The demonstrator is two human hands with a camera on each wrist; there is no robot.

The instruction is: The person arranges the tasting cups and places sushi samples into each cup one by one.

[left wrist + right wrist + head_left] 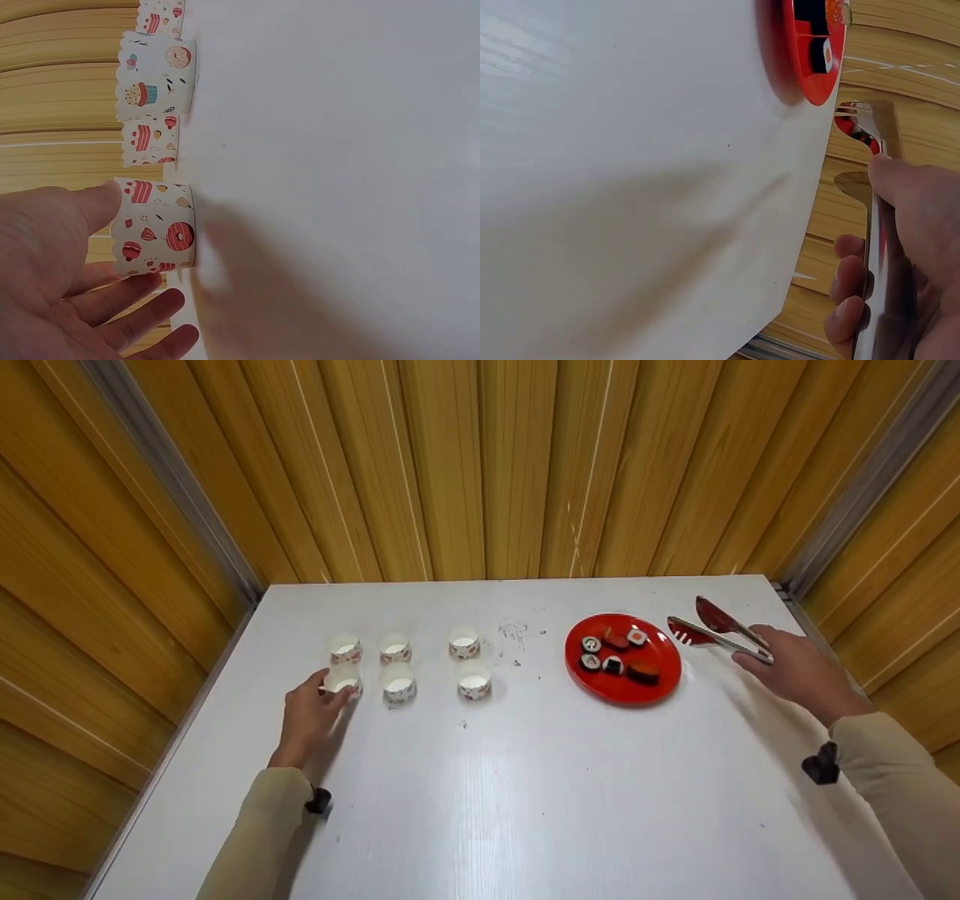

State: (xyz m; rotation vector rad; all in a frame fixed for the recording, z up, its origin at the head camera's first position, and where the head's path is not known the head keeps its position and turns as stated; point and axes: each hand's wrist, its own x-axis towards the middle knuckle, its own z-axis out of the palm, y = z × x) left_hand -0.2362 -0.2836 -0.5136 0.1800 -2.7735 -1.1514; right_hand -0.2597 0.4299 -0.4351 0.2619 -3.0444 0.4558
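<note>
Near the table's left side my left hand [306,721] pinches a white paper baking cup [154,229] with printed cakes and doughnuts, the front-left one of several. Thumb and index finger are at its sides; the other fingers extend loosely below it in the left wrist view. The cup stands upright at table level. In my right hand [806,671] is a pair of metal serving tongs [724,640], gripped by the handles, one tip slotted and the other spoon-shaped. The tips are spread above the table, just right of a red plate [664,652] of sushi pieces.
More baking cups stand in two rows, including a back-left cup [345,649] and a front-right cup [474,684]. Small sushi rolls and an orange-topped piece [643,672] lie on the plate. Yellow wood-patterned walls [480,472] enclose the white table [487,795].
</note>
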